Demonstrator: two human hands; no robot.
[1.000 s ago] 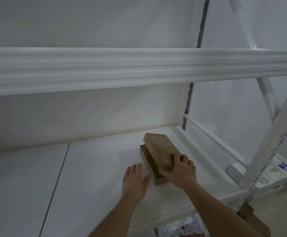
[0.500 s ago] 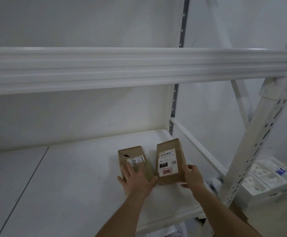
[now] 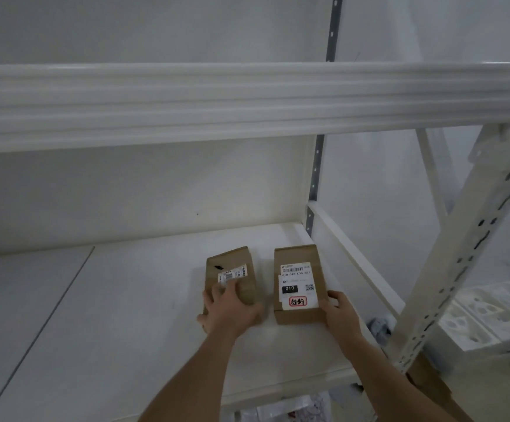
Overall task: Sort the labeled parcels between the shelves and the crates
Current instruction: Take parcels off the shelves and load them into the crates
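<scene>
Two brown cardboard parcels lie side by side, labels up, on the white shelf board (image 3: 125, 315). My left hand (image 3: 232, 310) rests palm down on the near end of the left parcel (image 3: 232, 266), fingers spread over its top and reaching its small white label. The right parcel (image 3: 297, 278) carries a large white label with a barcode, a black "010" patch and a red stamp. My right hand (image 3: 340, 315) grips that parcel's near right corner, with the thumb on top.
A thick white shelf beam (image 3: 247, 102) crosses the view above. A perforated white upright (image 3: 460, 260) stands at the right. White foam trays (image 3: 485, 318) lie on the floor beyond it. Bagged parcels (image 3: 290, 409) show below the shelf's front edge.
A second ago the parcels were stacked, my right hand on the upper one and my left flat on the shelf. They now lie side by side, labels up, slightly further apart than half a second ago.
</scene>
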